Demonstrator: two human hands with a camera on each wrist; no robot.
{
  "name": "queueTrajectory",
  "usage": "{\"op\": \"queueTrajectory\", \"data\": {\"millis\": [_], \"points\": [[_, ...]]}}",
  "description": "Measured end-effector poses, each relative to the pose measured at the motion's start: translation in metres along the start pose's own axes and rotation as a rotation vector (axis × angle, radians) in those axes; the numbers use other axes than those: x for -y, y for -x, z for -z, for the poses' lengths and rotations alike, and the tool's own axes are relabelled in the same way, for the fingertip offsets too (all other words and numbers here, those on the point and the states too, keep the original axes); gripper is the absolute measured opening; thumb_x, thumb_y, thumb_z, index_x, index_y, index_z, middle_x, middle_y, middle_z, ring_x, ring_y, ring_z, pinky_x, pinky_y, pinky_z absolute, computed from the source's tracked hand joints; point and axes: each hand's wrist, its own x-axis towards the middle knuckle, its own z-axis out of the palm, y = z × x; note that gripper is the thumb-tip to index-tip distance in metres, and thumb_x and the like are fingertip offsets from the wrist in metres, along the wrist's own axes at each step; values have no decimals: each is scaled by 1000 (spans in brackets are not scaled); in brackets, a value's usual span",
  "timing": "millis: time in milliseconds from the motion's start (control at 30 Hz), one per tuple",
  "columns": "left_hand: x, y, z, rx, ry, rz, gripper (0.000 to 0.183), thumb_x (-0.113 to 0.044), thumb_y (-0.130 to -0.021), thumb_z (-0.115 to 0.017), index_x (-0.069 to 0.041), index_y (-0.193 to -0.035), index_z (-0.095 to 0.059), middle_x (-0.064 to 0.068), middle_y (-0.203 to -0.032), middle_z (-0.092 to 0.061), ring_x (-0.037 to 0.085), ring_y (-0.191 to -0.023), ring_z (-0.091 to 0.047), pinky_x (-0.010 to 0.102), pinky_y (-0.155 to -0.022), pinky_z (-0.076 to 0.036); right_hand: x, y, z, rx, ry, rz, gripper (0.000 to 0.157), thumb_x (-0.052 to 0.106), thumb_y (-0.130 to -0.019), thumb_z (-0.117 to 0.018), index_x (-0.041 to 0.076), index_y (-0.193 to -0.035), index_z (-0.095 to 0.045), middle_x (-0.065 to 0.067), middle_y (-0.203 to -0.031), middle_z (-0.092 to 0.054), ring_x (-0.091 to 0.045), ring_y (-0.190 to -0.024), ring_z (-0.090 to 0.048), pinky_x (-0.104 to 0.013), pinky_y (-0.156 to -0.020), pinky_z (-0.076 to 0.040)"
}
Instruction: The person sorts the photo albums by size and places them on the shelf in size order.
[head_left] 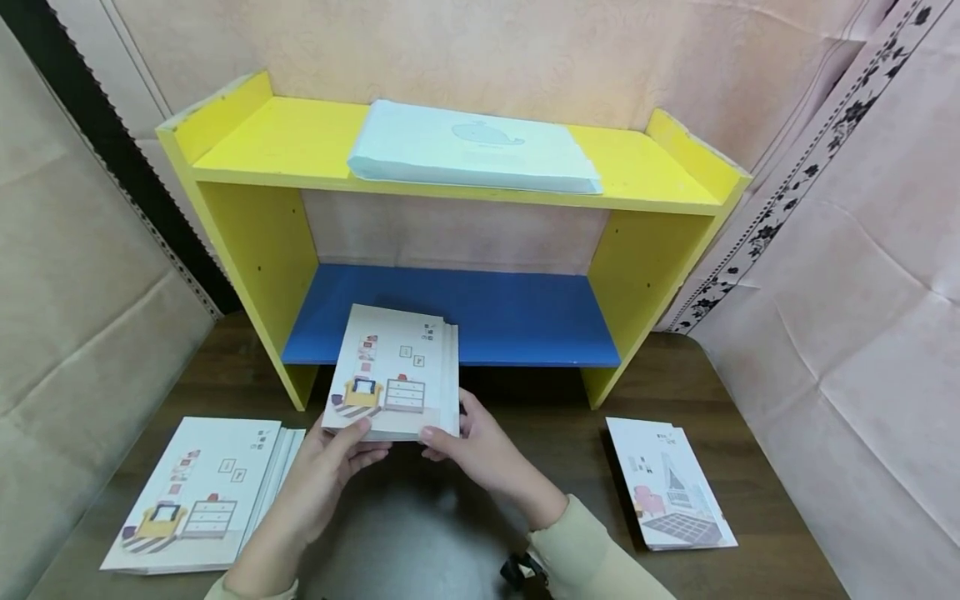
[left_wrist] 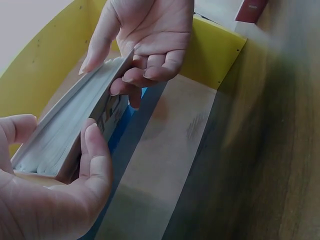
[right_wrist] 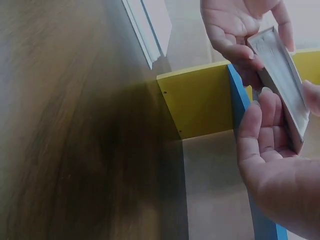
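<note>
Both hands hold a thick white book (head_left: 386, 367) in front of the blue lower shelf (head_left: 517, 321); its cover shows a yellow armchair and a drawer chest. My left hand (head_left: 330, 467) grips the near left corner, thumb on the cover and fingers underneath. At the near right corner my right hand (head_left: 483, 450) pinches it the same way. From the left wrist view, the book's page edges (left_wrist: 70, 120) show between the two hands. The right wrist view has the same book (right_wrist: 280, 75) tilted, fingers of both hands beneath its cover.
A yellow shelf unit (head_left: 258, 250) stands on the brown wooden table (head_left: 772, 533). On its top lies a light-blue whale-print packet (head_left: 480, 146). White books with a matching cover (head_left: 187, 492) lie at left, and a smaller white book (head_left: 671, 483) at right. Pale cloth hangs around.
</note>
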Motion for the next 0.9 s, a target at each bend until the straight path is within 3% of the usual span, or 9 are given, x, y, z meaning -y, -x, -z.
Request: {"op": "queueTrajectory", "data": {"millis": [300,633,900], "points": [[-7,-12,20,11,27,-29,56,-32,-100,-54,-4,-142,-30,7,-114,-66,22,-98,-66,36,-88,-52,7,-23,-14,-72,2,-44,56,25,-91,-70,12,-138,-42,-5,-109,-66,-26,-85,-68,-42,-78,-56],[-13,-21,38,-27,127,-22,57,-33,-100,-55,-7,-142,-28,4,-114,-64,18,-95,-66,35,-90,-51,12,-46,-23,-23,-18,-43,46,22,-93,-67,9,-132,-46,-7,-102,-68,-32,-90,-66,-36,-77,-56],[-18,-27,49,-53,161,-17,63,-35,-98,-56,-7,-145,-24,5,-118,-60,19,-97,-65,35,-92,-49,14,-58,-43,-145,-33,-72,35,27,-92,-69,11,-120,-56,-3,-94,-70,-23,-83,-67,-39,-78,-56]]}}
